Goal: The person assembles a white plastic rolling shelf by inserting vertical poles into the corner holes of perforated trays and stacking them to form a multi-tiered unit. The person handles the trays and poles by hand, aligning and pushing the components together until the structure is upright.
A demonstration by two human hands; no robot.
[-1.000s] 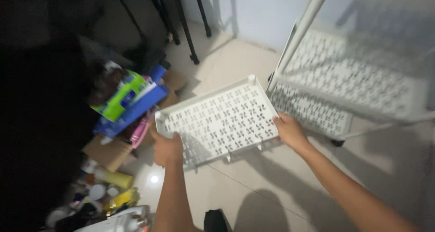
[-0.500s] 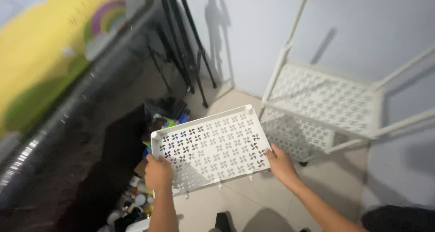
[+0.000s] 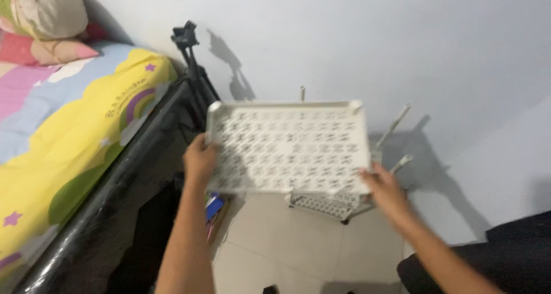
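1. A white rectangular plastic shelf tray with pinwheel-shaped cut-outs (image 3: 290, 147) is held level in the air, in front of a pale wall (image 3: 356, 35) and directly above a white plastic shelving rack (image 3: 330, 202), most of which is hidden beneath it.
2. The tray's left short edge is gripped by the left hand (image 3: 199, 159), fingers curled around the rim and pressed together.
3. The right front corner is held by the right hand (image 3: 385, 186); its fingers seem closed on the rim (motion blur hides the details).
4. Judgement: for a good fit, the tray is best kept flat, and its corner sockets are best lined up over the rack's upright white posts (image 3: 399, 119) before it is lowered evenly.
5. Two post tips are seen just right of the tray, leaning slightly; a misaligned corner could catch on them.
6. To the left, a bed with a bright yellow cartoon-print cover (image 3: 69, 133) and a dark frame is seen.
7. A black tripod (image 3: 192, 64) is propped near the wall, just beside the tray's left rear corner.
8. Small clutter (image 3: 213, 209) lies on the pale tiled floor (image 3: 287, 254) under the left forearm.
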